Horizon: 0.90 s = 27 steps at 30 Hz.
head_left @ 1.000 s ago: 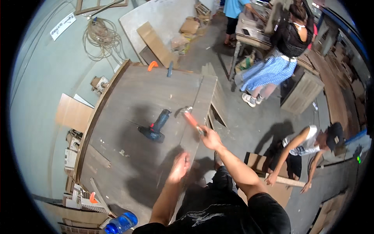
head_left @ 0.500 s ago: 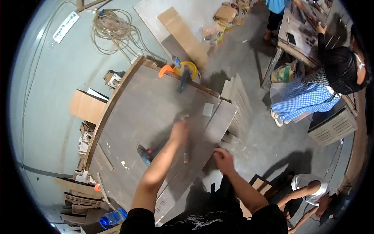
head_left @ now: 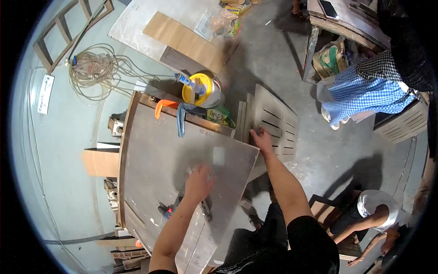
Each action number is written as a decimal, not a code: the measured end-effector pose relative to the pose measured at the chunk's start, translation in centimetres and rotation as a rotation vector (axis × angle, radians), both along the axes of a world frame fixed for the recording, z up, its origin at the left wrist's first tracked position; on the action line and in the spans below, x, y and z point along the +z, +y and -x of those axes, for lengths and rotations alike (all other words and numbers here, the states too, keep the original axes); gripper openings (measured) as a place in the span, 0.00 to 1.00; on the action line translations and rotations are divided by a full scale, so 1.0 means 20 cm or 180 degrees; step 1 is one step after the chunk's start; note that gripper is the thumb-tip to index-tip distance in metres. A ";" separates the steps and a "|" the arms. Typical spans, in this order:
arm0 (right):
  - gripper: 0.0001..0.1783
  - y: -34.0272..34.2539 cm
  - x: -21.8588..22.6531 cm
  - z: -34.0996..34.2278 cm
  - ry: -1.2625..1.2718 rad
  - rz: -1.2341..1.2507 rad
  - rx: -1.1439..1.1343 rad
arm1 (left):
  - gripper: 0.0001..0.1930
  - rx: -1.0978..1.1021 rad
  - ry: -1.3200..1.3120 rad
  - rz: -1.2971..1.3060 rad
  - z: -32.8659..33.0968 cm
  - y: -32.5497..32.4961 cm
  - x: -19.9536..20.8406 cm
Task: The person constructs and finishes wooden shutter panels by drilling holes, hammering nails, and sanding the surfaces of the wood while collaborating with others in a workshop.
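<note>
Bench: raised wood rim down L side, wood along far edge too, w/ orange hook-shaped piece and blue-gray clamp-like tool over it. Yellow-rimmed bucket just past far edge. R edge: slatted panel leans alongside, more boards behind. Room for moving: gray floor runs from panel to co-worker in checked skirt; second co-worker, white top, lower R.

L hand low over benchtop, blurred, fingers bent; hammer mostly under it, handle end sticking out twd person. Grip or just contact: can't tell. Drill on bench, L of forearm, partly hidden by it. R hand at panel's near edge, part curled, thumb & index apart; can't tell if it has hold.

Vs 0.5 s ago: R hand was by near R bench edge, now fwd at panel; L hand still over hammer.
</note>
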State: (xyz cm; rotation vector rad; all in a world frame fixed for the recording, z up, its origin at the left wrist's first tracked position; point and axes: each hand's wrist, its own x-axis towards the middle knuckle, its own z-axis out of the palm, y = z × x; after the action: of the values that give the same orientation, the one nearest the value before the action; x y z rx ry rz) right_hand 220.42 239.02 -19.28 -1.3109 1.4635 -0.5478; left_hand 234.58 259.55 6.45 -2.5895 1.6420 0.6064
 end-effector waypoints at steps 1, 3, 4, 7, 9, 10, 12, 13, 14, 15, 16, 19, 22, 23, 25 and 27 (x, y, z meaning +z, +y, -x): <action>0.40 0.02 0.01 -0.03 -0.0261 -0.0080 -0.0192 | 0.19 0.0195 0.0073 0.0029 0.01 -0.01 0.03; 0.40 0.01 0.04 -0.04 -0.0386 -0.0044 -0.0169 | 0.19 0.0061 0.0026 0.0171 0.00 -0.06 0.06; 0.41 0.01 0.03 -0.02 -0.0458 0.0026 -0.0154 | 0.19 -0.0084 0.0033 0.0344 0.02 -0.10 0.06; 0.38 0.01 0.02 0.11 -0.0562 -0.0376 -0.0538 | 0.18 -0.0078 0.1051 0.0555 0.12 -0.33 0.04; 0.34 0.09 0.13 0.28 -0.1570 -0.1029 -0.0867 | 0.18 -0.0359 0.1220 0.1017 0.20 -0.43 -0.06; 0.28 0.11 0.22 0.45 -0.1085 -0.0421 -0.0570 | 0.18 0.0044 0.1760 0.0807 0.29 -0.54 -0.10; 0.21 0.25 0.23 0.71 -0.1278 -0.0440 -0.0755 | 0.24 0.0112 0.2254 0.1099 0.51 -0.70 -0.29; 0.21 0.35 0.18 0.87 -0.1424 -0.0747 -0.0813 | 0.32 -0.0084 0.2345 0.1267 0.63 -0.77 -0.39; 0.20 0.46 0.21 0.95 -0.1392 -0.0756 -0.0616 | 0.40 0.0077 0.2468 0.0971 0.71 -0.83 -0.48; 0.19 0.58 0.18 0.98 -0.1241 -0.0720 -0.0535 | 0.47 0.0328 0.2585 0.0554 0.80 -0.87 -0.67; 0.20 0.71 0.19 1.09 -0.0935 -0.0824 -0.0502 | 0.52 0.0819 0.2596 0.0005 0.96 -0.94 -0.62; 0.31 1.00 0.14 1.25 -0.1579 -0.1299 -0.1050 | 0.34 0.1561 0.2630 0.0689 1.15 -0.83 -0.76; 0.37 1.23 -0.14 1.40 -0.1657 -0.2237 -0.1878 | 0.22 0.1628 0.2520 0.0186 1.21 -0.79 -0.88; 0.35 1.29 -0.23 1.50 -0.1295 -0.2750 -0.1876 | 0.19 0.1710 0.2499 0.0335 1.28 -0.77 -0.82; 0.34 1.40 -0.36 1.56 -0.0773 -0.3697 -0.1495 | 0.19 0.1575 0.2430 0.0642 1.21 -0.59 -0.81; 0.34 1.40 -0.35 1.58 -0.0715 -0.3647 -0.1435 | 0.18 0.1774 0.2704 0.0734 1.19 -0.46 -0.63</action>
State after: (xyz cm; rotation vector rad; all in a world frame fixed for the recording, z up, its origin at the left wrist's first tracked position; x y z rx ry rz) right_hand 188.80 266.98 -26.21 -0.0221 1.4923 -0.0565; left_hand 210.78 250.36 -6.13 -3.2112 1.0686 1.8457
